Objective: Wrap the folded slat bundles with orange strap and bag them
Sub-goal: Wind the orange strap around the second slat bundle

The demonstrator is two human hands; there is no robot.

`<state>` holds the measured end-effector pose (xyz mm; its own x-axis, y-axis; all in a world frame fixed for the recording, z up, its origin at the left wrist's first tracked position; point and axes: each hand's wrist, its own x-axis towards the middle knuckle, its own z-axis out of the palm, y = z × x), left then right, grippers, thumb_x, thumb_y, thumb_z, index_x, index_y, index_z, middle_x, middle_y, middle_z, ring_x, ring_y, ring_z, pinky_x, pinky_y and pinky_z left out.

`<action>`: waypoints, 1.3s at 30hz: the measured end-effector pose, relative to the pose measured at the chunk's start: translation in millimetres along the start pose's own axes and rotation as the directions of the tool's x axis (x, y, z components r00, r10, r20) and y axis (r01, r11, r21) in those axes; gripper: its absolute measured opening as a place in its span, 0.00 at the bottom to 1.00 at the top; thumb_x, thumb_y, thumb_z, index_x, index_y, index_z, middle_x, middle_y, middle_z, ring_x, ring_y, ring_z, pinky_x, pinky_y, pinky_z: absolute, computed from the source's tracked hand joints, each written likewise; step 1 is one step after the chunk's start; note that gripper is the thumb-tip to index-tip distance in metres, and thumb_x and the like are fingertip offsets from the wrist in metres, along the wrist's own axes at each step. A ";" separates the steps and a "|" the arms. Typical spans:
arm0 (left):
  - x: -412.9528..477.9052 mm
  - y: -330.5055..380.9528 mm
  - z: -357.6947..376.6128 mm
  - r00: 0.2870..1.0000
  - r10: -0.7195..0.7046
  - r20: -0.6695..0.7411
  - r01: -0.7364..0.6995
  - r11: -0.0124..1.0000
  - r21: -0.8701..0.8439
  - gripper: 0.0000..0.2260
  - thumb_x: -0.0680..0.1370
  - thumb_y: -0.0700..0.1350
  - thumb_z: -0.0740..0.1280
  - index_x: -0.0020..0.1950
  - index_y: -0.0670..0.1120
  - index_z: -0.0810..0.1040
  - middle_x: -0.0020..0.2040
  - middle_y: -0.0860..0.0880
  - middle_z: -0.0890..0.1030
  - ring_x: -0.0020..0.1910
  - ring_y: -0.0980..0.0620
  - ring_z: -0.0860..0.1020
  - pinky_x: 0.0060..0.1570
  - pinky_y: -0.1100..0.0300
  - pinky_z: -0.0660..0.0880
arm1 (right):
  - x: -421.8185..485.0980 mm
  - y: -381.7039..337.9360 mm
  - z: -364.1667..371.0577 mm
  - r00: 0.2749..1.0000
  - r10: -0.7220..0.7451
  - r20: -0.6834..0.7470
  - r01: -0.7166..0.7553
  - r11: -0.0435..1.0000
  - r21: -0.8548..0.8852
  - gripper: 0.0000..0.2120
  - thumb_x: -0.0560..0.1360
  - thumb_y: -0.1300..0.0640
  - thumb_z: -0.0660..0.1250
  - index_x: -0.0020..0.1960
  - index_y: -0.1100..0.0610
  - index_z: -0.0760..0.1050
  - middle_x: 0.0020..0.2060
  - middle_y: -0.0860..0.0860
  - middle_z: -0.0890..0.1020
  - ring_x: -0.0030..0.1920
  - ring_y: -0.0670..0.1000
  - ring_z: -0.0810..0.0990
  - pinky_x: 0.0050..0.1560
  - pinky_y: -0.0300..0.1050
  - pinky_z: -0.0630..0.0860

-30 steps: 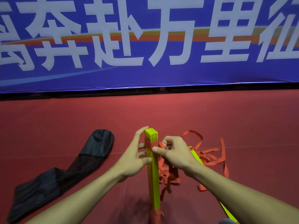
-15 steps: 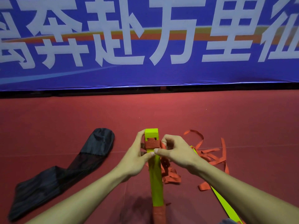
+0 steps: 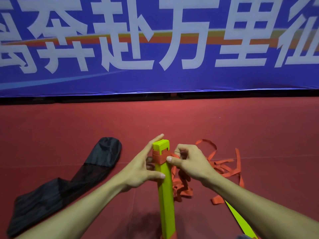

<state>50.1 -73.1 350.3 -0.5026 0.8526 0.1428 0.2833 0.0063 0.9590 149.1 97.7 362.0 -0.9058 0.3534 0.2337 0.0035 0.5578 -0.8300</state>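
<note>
The slat bundle (image 3: 165, 187) stands upright on the red floor (image 3: 241, 126), near centre. The left hand (image 3: 138, 171) braces it with straight fingers and thumb. The right hand (image 3: 191, 163) pinches the orange strap (image 3: 159, 157) banded near its top. A black bag (image 3: 103, 152) lies to the left.

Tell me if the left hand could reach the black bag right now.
Probably yes: the black bag lies just left of the left hand with nothing between, though that hand is steadying the slat bundle.
</note>
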 end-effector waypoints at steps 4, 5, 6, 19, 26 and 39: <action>-2.2 7.9 -0.5 1.000 0.007 -0.015 -0.008 0.997 -0.071 0.48 0.72 0.26 0.72 0.75 0.69 0.59 0.56 0.46 0.79 0.45 0.51 0.81 0.46 0.52 0.80 | 0.8 -5.2 -0.1 0.999 -0.031 -0.015 0.032 0.993 0.116 0.19 0.72 0.55 0.75 0.31 0.53 0.66 0.24 0.47 0.69 0.26 0.46 0.64 0.31 0.42 0.62; -3.1 9.0 -0.8 1.000 0.002 -0.008 -0.002 0.996 -0.094 0.48 0.73 0.26 0.72 0.75 0.71 0.59 0.56 0.47 0.79 0.44 0.51 0.81 0.45 0.51 0.80 | 0.5 -7.1 0.2 0.999 -0.034 -0.013 0.036 0.988 0.149 0.19 0.72 0.55 0.74 0.31 0.53 0.66 0.24 0.47 0.68 0.26 0.46 0.63 0.31 0.42 0.62; -4.0 9.7 -1.1 1.000 0.004 0.003 -0.004 0.995 -0.102 0.48 0.73 0.26 0.71 0.74 0.72 0.59 0.55 0.49 0.79 0.43 0.52 0.80 0.45 0.50 0.80 | 0.0 -9.0 0.0 0.999 -0.034 -0.012 0.036 0.984 0.175 0.19 0.72 0.55 0.74 0.31 0.53 0.66 0.24 0.47 0.68 0.26 0.46 0.63 0.30 0.42 0.62; -17.9 31.3 -2.9 0.996 0.043 -0.077 -0.046 0.998 -0.045 0.43 0.73 0.28 0.72 0.67 0.74 0.65 0.53 0.41 0.83 0.49 0.47 0.83 0.43 0.54 0.80 | -11.0 -26.0 -17.1 0.957 -0.065 0.282 -0.114 0.812 0.573 0.11 0.71 0.59 0.72 0.36 0.59 0.70 0.29 0.56 0.75 0.25 0.51 0.70 0.30 0.43 0.61; -19.2 35.3 1.1 0.983 0.063 -0.171 -0.070 0.997 -0.035 0.42 0.73 0.29 0.73 0.64 0.76 0.67 0.50 0.44 0.85 0.43 0.47 0.84 0.40 0.53 0.81 | -8.8 -22.2 -21.2 0.934 0.011 0.357 -0.212 0.821 0.530 0.13 0.76 0.59 0.69 0.34 0.54 0.72 0.33 0.59 0.74 0.32 0.53 0.78 0.29 0.40 0.68; -9.1 31.4 9.2 0.927 0.192 -0.322 -0.096 0.952 0.291 0.43 0.69 0.40 0.80 0.71 0.73 0.63 0.40 0.53 0.82 0.29 0.55 0.71 0.34 0.55 0.78 | -11.5 -39.8 -6.7 0.981 -0.191 -0.040 0.192 0.981 0.020 0.28 0.71 0.53 0.75 0.28 0.54 0.57 0.23 0.46 0.59 0.26 0.44 0.59 0.29 0.44 0.58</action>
<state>71.1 -75.9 376.9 -0.6746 0.6234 0.3953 0.5553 0.0757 0.8282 162.2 76.5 395.7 -0.8721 0.2697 0.4083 -0.1795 0.5999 -0.7797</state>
